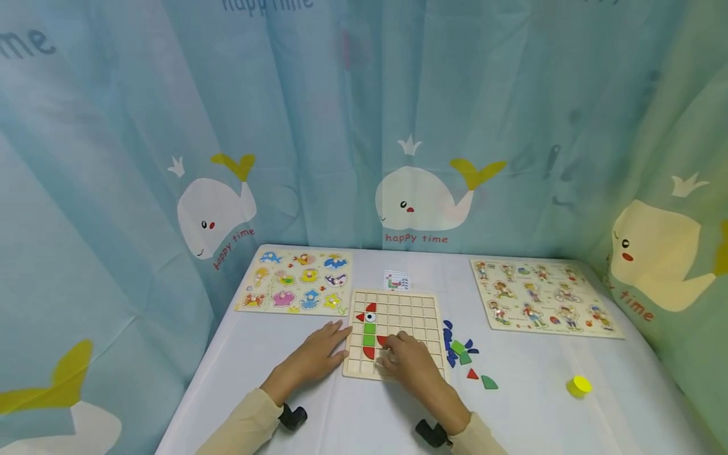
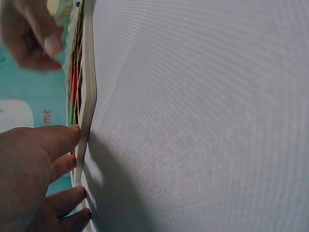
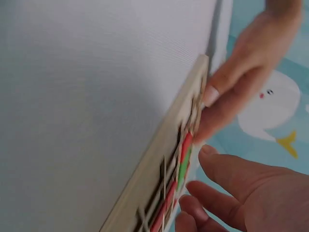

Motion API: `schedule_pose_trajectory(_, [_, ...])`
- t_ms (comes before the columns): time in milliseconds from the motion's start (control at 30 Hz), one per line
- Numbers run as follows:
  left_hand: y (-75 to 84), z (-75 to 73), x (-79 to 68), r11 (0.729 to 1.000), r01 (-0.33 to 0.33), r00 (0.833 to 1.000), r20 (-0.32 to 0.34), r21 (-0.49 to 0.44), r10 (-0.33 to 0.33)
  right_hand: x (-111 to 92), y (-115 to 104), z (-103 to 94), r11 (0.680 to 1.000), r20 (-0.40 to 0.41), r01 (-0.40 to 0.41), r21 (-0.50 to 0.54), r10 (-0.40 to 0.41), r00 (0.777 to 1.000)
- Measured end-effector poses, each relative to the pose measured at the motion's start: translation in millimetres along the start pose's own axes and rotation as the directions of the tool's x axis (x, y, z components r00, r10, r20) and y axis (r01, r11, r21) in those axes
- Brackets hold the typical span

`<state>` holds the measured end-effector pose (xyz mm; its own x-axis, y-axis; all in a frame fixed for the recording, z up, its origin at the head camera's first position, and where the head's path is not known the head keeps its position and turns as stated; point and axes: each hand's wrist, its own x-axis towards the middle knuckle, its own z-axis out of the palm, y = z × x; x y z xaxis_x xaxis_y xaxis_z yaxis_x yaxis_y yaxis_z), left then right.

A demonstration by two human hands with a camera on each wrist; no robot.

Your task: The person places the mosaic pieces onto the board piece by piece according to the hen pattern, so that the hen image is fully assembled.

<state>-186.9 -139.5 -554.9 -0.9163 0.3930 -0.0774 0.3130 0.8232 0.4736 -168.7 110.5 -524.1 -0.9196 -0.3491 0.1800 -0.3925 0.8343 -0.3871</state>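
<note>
A wooden grid board (image 1: 400, 309) lies on the table before me. In its left columns sit an eye tile (image 1: 370, 317), a red triangle (image 1: 360, 317), green squares (image 1: 369, 328) and red rounded pieces (image 1: 369, 352). My left hand (image 1: 315, 354) rests against the board's left edge, its thumb and fingertips touching the rim in the left wrist view. Over the lower middle of the grid is my right hand (image 1: 412, 363), fingertips right at another red piece (image 1: 382, 340) set in the grid. Thumb and fingers (image 3: 224, 200) stand apart in the right wrist view, with nothing between them.
Several loose blue pieces (image 1: 447, 335), green pieces (image 1: 489, 382) and a red triangle (image 1: 473, 374) lie right of the board. A small picture card (image 1: 396, 280) is behind it. Peg puzzles stand back left (image 1: 296, 284) and right (image 1: 546, 297). A yellow cylinder (image 1: 579, 386) is far right.
</note>
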Motion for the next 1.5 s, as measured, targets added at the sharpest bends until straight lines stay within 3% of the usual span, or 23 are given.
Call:
schedule_pose_trajectory(267, [1.5, 0.9, 2.0, 1.0, -0.004, 1.0, 0.004, 0.016, 0.004, 20, -12, 14.6, 0.998, -0.02, 0.062, -0.032, -0.063, 0.998])
schedule_pose_trajectory(600, [2.8, -0.2, 0.1, 1.0, 0.0, 1.0, -0.002, 0.01, 0.0, 21, -16, 18.9, 0.993, -0.041, 0.092, -0.079, -0.095, 0.995])
schedule_pose_trajectory(733, [3.0, -0.8, -1.6, 1.0, -0.008, 1.0, -0.013, 0.0, 0.008, 22, -16, 16.8, 0.991, -0.005, 0.1, -0.087, -0.101, 0.995])
schedule_pose_trajectory(967, [2.6, -0.1, -1.2, 1.0, -0.016, 1.0, -0.008, 0.004, 0.016, 26, -15, 11.9, 0.993, 0.105, 0.106, -0.059, -0.1, 0.99])
schedule_pose_trajectory(1500, [1.0, 0.2, -1.2, 1.0, -0.003, 1.0, -0.009, 0.013, 0.004, 25, -11, 15.7, 0.982, 0.099, 0.157, 0.106, -0.168, 0.981])
